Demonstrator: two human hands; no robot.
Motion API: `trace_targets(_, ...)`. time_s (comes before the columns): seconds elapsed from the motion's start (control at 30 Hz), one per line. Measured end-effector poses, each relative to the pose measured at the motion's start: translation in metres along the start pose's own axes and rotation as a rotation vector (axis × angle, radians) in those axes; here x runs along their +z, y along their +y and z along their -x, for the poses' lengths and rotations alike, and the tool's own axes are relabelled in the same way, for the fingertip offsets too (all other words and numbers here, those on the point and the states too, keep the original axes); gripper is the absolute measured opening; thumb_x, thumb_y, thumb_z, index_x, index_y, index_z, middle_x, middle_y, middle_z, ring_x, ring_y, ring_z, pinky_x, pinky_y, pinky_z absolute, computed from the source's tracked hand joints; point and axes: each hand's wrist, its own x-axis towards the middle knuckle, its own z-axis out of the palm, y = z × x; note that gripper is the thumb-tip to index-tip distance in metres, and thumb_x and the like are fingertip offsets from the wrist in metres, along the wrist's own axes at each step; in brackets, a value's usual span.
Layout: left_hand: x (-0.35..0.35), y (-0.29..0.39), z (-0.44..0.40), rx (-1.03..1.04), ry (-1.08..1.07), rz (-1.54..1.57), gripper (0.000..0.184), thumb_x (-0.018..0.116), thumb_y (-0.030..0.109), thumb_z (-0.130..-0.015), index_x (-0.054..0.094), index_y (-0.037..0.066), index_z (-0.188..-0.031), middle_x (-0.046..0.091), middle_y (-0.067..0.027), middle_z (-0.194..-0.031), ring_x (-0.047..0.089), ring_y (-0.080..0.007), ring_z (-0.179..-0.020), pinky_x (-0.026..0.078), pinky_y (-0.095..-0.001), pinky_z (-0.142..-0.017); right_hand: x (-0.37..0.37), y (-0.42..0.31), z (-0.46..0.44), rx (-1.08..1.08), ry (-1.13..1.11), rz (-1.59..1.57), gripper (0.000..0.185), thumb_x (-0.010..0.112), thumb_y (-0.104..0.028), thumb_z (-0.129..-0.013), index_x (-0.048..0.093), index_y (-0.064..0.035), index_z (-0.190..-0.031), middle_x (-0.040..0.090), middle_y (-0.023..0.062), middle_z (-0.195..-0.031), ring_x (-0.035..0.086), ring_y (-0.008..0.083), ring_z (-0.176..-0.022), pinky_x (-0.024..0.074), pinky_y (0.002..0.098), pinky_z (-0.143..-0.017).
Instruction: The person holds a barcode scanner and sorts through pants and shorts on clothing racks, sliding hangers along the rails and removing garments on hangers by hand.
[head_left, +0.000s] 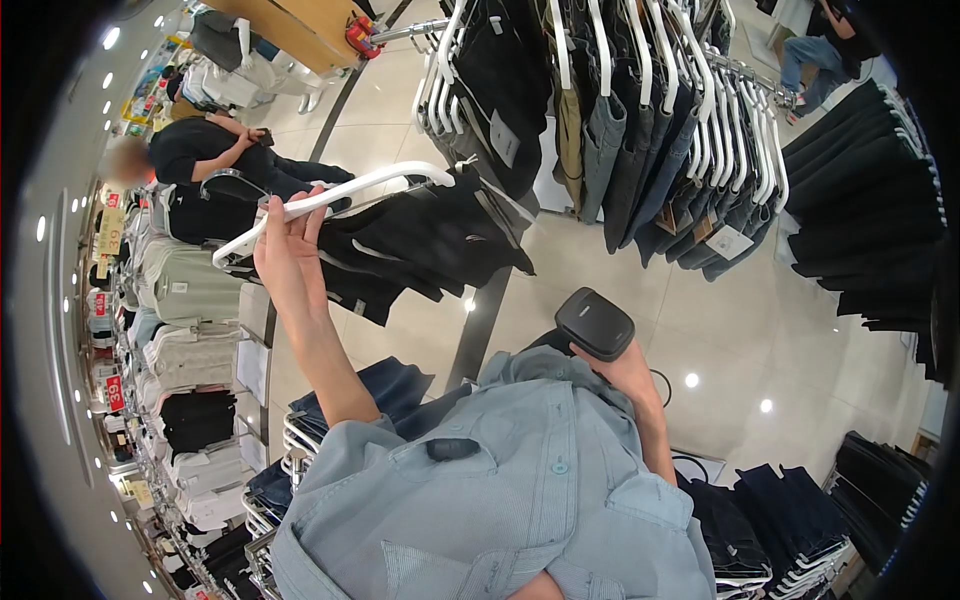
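In the head view, my left hand (288, 245) is raised at the left with its fingers closed round a white plastic hanger (375, 181). Black garments (425, 240) with white drawstrings hang from the hanger, spread out to the right of the hand. At the lower centre, my right hand (625, 372) grips a black handheld scanner (596, 323) from below; its rounded head faces up, and the fingers under it are mostly hidden. A thin black cable (662, 385) shows beside the right wrist.
Ahead stands a rack of jeans (605, 150) on white hangers. Black trousers (865, 200) hang at the right, folded dark trousers (790, 510) at lower right. Shirts (185, 280) line the left wall. A person (195, 150) in black stands at left; another (820, 60) is at the upper right.
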Motion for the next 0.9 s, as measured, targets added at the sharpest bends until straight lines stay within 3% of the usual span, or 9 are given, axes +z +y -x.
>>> trace_targets(0.07, 0.002, 0.001, 0.001, 0.004, -0.008, -0.006, 0.025, 0.063, 0.018, -0.104, 0.062, -0.007, -0.105, 0.072, -0.021, -0.101, 0.073, -0.0387, -0.107, 0.065, -0.042, -0.093, -0.001, 0.001, 0.001, 0.001, 0.003, -0.005, 0.032, 0.085, -0.019, -0.085, 0.066, -0.0035, -0.106, 0.063, -0.0016, -0.075, 0.053, 0.0073, -0.06, 0.043, 0.0275, -0.054)
trace_targets(0.27, -0.002, 0.001, -0.001, -0.018, -0.026, -0.02, 0.026, 0.066, 0.017, -0.103, 0.062, -0.009, -0.107, 0.071, -0.0225, -0.107, 0.07, -0.041, -0.112, 0.062, -0.0433, -0.099, -0.007, -0.001, 0.001, 0.025, 0.02, 0.041, 0.033, 0.085, -0.019, -0.085, 0.065, -0.0032, -0.106, 0.062, -0.0017, -0.075, 0.053, 0.0073, -0.06, 0.0433, 0.027, -0.054)
trace_targets(0.33, -0.003, 0.002, -0.003, -0.006, -0.02, -0.023, 0.026, 0.065, 0.017, -0.103, 0.062, -0.009, -0.106, 0.071, -0.0222, -0.105, 0.071, -0.0406, -0.11, 0.063, -0.043, -0.097, -0.01, -0.009, 0.002, 0.166, -0.034, 0.039, 0.047, 0.085, -0.019, -0.084, 0.066, 0.0006, -0.123, 0.073, 0.0117, -0.113, 0.068, 0.0212, -0.102, 0.0524, 0.0349, -0.094)
trace_targets(0.67, -0.013, 0.007, -0.009, -0.019, 0.035, 0.008, 0.027, 0.068, 0.017, -0.101, 0.061, -0.008, -0.107, 0.069, -0.0205, -0.103, 0.071, -0.0397, -0.11, 0.064, -0.041, -0.095, -0.012, -0.004, 0.001, 0.159, -0.041, 0.029, 0.049, 0.085, -0.02, -0.084, 0.066, 0.0005, -0.123, 0.073, 0.0122, -0.114, 0.068, 0.0218, -0.104, 0.0524, 0.0351, -0.095)
trace_targets(0.73, -0.011, 0.008, -0.008, -0.028, 0.04, 0.009, 0.027, 0.068, 0.017, -0.1, 0.06, -0.008, -0.107, 0.069, -0.0199, -0.103, 0.071, -0.0393, -0.109, 0.064, -0.0406, -0.094, -0.01, -0.002, 0.001, 0.031, 0.011, 0.027, 0.031, 0.085, -0.02, -0.086, 0.065, -0.0029, -0.102, 0.062, -0.0018, -0.073, 0.052, 0.0071, -0.059, 0.0425, 0.0272, -0.053)
trace_targets(0.9, -0.012, 0.007, -0.008, -0.063, 0.054, 0.013, 0.026, 0.069, 0.016, -0.1, 0.06, -0.007, -0.107, 0.069, -0.0174, -0.1, 0.072, -0.0372, -0.106, 0.064, -0.0387, -0.091, -0.012, -0.001, 0.001, 0.012, 0.014, 0.024, 0.03, 0.084, -0.019, -0.086, 0.065, -0.0033, -0.101, 0.061, -0.0019, -0.073, 0.052, 0.0073, -0.059, 0.0425, 0.0274, -0.053)
